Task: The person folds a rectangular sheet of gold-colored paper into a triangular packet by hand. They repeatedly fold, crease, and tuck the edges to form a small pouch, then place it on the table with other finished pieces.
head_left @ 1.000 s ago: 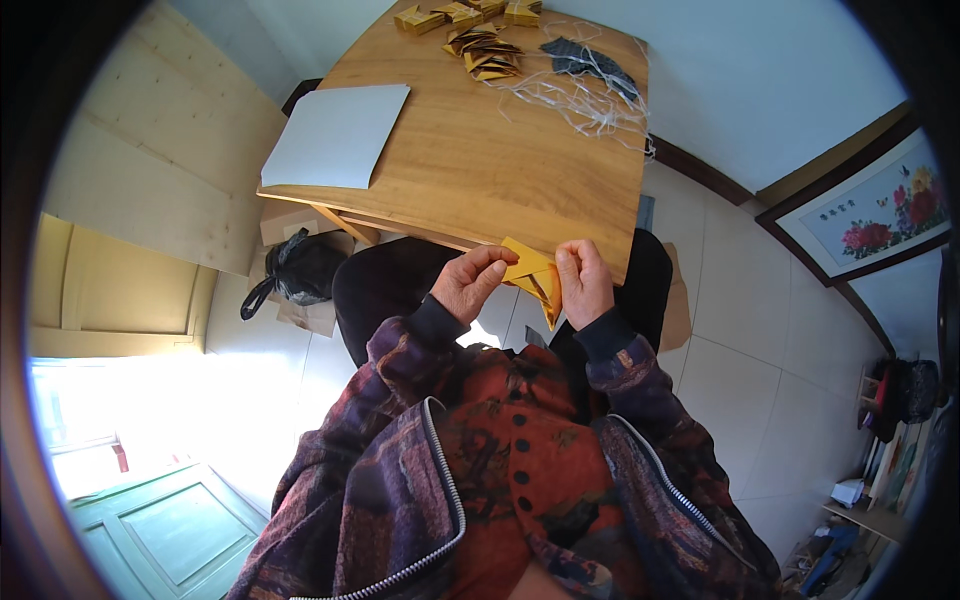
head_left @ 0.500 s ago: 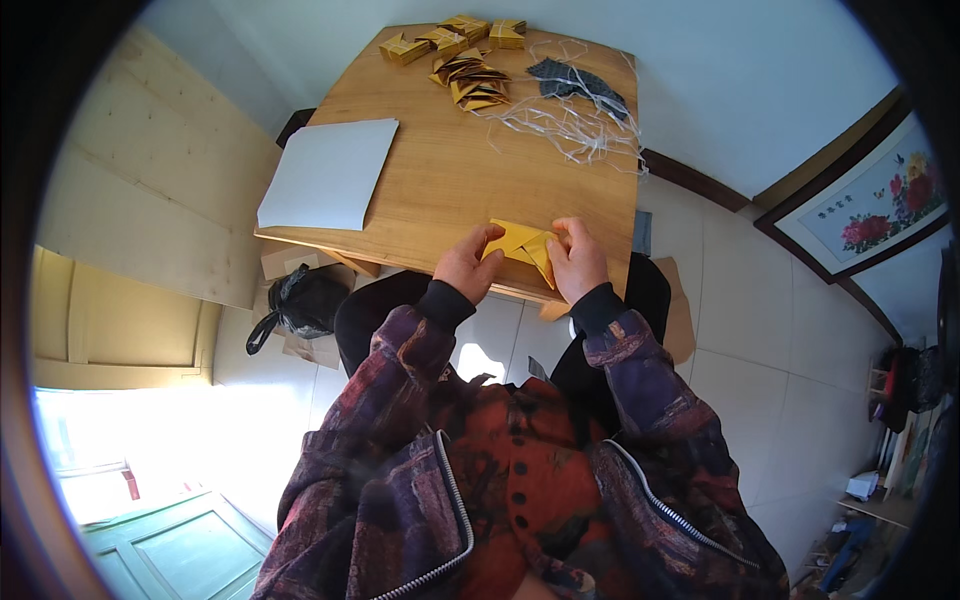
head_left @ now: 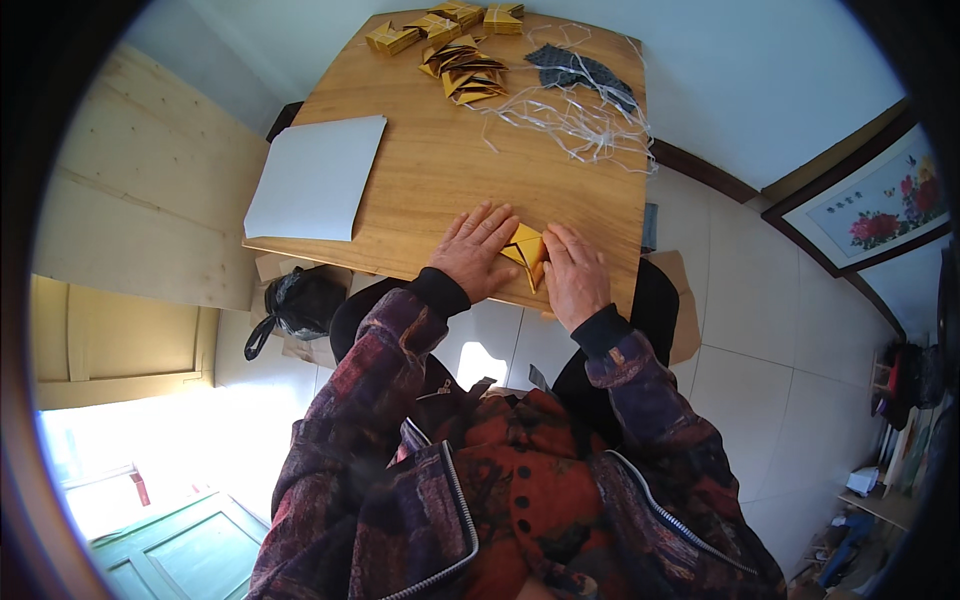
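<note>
Wooden bench, near edge: folded yellow paper lies point-nearward between left hand, fingers extended flat, and right hand, whose grip cannot be determined.

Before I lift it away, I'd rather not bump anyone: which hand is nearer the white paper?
Left. The left hand is to the right of the white paper, apart from it; the right hand is farther right, beyond the folded yellow paper.

On the table, counting from the folded paper between left hand and right hand: at ten o'clock, sheets; at eleven, bundles behind loose pile; at one, cloth among strings.
</note>
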`<state>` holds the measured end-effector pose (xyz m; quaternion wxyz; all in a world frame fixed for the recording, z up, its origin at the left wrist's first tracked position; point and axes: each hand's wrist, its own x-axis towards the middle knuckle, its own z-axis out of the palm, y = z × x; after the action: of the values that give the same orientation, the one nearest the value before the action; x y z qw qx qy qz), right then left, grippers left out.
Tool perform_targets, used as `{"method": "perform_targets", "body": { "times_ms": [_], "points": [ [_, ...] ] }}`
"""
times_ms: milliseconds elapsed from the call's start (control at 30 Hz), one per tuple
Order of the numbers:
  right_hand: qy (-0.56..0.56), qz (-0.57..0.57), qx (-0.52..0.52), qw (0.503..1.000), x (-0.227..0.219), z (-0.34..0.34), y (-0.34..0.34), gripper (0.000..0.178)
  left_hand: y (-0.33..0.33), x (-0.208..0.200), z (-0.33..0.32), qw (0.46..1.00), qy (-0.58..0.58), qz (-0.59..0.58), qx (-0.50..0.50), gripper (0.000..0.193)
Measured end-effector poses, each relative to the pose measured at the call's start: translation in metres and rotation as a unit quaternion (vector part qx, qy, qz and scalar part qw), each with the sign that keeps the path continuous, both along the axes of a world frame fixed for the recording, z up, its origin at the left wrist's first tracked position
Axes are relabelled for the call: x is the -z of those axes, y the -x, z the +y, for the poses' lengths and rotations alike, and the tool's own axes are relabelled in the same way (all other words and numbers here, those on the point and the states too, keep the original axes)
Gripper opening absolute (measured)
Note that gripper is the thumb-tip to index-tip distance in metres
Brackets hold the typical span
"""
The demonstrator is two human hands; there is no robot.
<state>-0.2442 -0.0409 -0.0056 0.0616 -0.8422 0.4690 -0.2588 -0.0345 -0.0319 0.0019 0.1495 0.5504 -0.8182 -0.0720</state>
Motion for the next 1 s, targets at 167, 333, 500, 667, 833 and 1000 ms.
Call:
{"method": "perform_targets", "body": {
  "times_ms": [167, 333, 500, 667, 833, 1000],
  "points": [
    [-0.036, 0.043, 0.003, 0.998, 0.001, 0.003, 0.0, 0.048, -0.003, 0.014, -0.001, 1.0, -0.008, 0.002, 0.024, 0.074],
    [-0.055, 0.063, -0.03, 0.996, -0.001, 0.018, -0.005, 0.066, -0.003, 0.013, 0.001, 1.0, -0.004, -0.004, 0.023, 0.073],
    [-0.097, 0.088, -0.051, 0.99, -0.004, 0.022, -0.006, 0.091, -0.002, 0.01, 0.002, 1.0, -0.005, 0.0, 0.019, 0.071],
    [-0.126, 0.122, -0.051, 0.983, -0.009, 0.023, -0.009, 0.11, 0.001, 0.005, 0.003, 1.0, 0.003, -0.007, 0.026, 0.068],
    [-0.141, 0.155, -0.04, 0.977, -0.013, 0.025, -0.015, 0.12, 0.002, 0.003, 0.002, 0.999, -0.017, -0.033, 0.027, 0.063],
    [-0.149, 0.141, -0.055, 0.977, -0.012, 0.023, -0.01, 0.117, 0.002, 0.004, 0.002, 0.999, -0.023, -0.042, 0.026, 0.06]
  ]
}}
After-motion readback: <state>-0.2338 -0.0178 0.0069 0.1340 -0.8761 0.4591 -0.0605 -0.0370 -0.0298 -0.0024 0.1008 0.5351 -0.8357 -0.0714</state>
